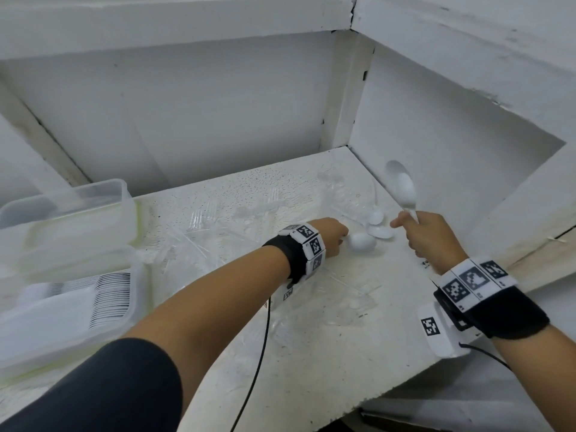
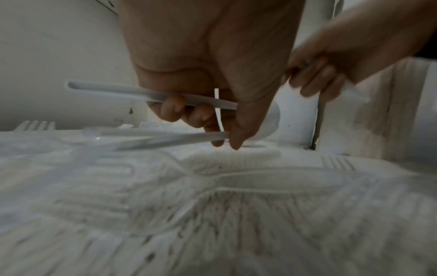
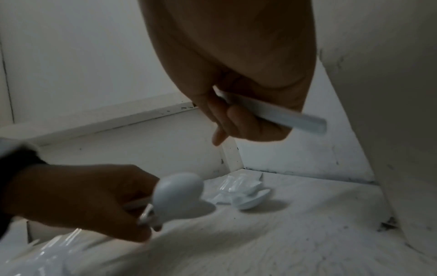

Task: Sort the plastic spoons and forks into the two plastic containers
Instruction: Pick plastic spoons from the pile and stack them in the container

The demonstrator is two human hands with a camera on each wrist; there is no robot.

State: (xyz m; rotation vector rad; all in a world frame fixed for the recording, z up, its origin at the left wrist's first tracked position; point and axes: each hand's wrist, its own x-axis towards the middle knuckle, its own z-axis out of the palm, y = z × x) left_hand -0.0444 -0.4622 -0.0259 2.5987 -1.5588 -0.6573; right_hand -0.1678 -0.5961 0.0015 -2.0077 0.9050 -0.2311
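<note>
My left hand [image 1: 336, 240] sits low over the white table and grips white plastic spoons; a bowl [image 1: 361, 241] sticks out to its right. In the left wrist view my left hand [image 2: 212, 127] curls round two spoon handles [image 2: 141, 93]. My right hand [image 1: 416, 232] is raised at the right and grips white spoons [image 1: 402, 185] by the handle [image 3: 283, 115], bowls up. Two loose spoons [image 1: 378, 226] lie between the hands. Clear forks [image 1: 202, 216] lie scattered on the table. Two clear containers stand at the left: a far one [image 1: 118, 194] and a near one [image 1: 137, 294] holding stacked white cutlery.
White walls close in the table [image 1: 327, 338] at the back and right, forming a corner [image 1: 343, 145]. Crumpled clear wrapping [image 3: 236, 184] lies near that corner. A black cable [image 1: 261, 353] hangs from my left wrist across the table's front.
</note>
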